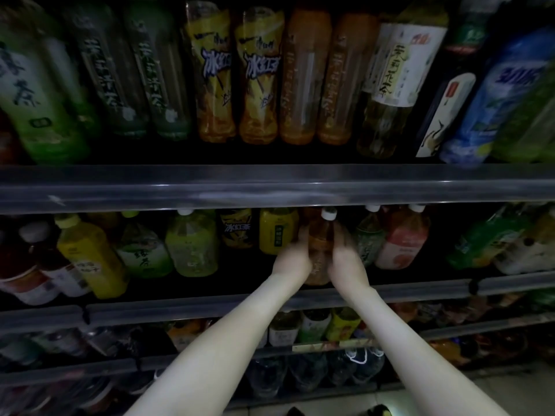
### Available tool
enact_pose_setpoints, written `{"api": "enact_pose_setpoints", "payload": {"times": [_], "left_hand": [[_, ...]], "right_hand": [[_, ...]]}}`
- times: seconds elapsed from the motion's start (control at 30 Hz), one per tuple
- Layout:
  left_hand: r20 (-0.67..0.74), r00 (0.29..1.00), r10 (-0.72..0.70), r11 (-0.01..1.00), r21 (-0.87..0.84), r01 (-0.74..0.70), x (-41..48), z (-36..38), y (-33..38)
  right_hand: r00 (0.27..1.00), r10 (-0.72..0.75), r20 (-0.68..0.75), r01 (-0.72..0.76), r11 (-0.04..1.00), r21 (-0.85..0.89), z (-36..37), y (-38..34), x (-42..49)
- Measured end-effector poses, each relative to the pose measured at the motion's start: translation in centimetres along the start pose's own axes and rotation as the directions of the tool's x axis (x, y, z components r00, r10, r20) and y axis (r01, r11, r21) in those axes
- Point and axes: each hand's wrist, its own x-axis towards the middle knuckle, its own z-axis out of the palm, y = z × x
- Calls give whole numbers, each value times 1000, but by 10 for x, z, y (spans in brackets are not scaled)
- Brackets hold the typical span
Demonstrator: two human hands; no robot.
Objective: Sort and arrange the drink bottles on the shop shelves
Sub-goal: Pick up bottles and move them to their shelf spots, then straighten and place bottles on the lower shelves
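Observation:
An amber tea bottle with a white cap [321, 244] stands upright on the middle shelf [210, 304]. My left hand [292, 256] holds its left side and my right hand [347, 256] holds its right side, fingers wrapped round the body. A yellow-labelled bottle [277, 231] stands just left of it, and a green tea bottle [369, 235] just right. The light is dim.
The upper shelf [270, 187] carries green, yellow, orange and blue bottles close overhead. Left on the middle shelf lean a yellow bottle [90, 253] and dark red ones [27, 265]. A pink-labelled bottle [404, 238] stands right. Lower shelves hold more bottles and water jugs [306, 373].

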Motion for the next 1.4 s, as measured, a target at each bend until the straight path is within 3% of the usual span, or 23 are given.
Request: {"api": "enact_pose_setpoints", "payload": {"times": [0.13, 0.3, 0.47, 0.57, 0.63, 0.77, 0.93, 1.07, 1.13, 1.3, 1.4], "left_hand": [[57, 995, -79, 991, 113, 72, 4, -8, 12], [60, 995, -84, 975, 211, 69, 4, -3, 17], [44, 986, 159, 960, 226, -164, -7, 16, -20], [30, 979, 202, 942, 267, -202, -17, 15, -32], [9, 983, 182, 934, 312, -176, -23, 10, -40], [-183, 970, 158, 937, 339, -88, -43, -10, -67], [-473, 865, 167, 936, 353, 12, -68, -57, -122], [-686, 724, -68, 922, 234, 308, -90, -118, -163], [-727, 667, -162, 893, 179, 412, -95, -152, -186], [-735, 678, 6, 862, 347, 369, -102, -188, -224], [-738, 675, -10, 856, 342, 387, -104, -181, -227]], "right_hand": [[1000, -28, -5, 27, 984, -178, 4, -1, 4], [982, 36, 188, 6, 976, -219, 0, -4, 11], [995, -55, 87, 75, 967, -244, 10, -2, -3], [997, -58, 53, 69, 968, -241, 16, 0, -11], [998, -37, 44, 47, 968, -246, 18, -6, -12], [999, 0, 32, 8, 968, -250, 31, -27, -22], [985, -88, 150, 102, 990, -92, 61, -80, -34], [949, -197, 248, 179, 979, 94, 84, -128, -23], [932, -251, 262, 217, 964, 152, 92, -150, -18], [893, -295, 339, 249, 953, 172, 110, -189, -14], [884, -277, 378, 247, 961, 126, 115, -198, -11]]}}
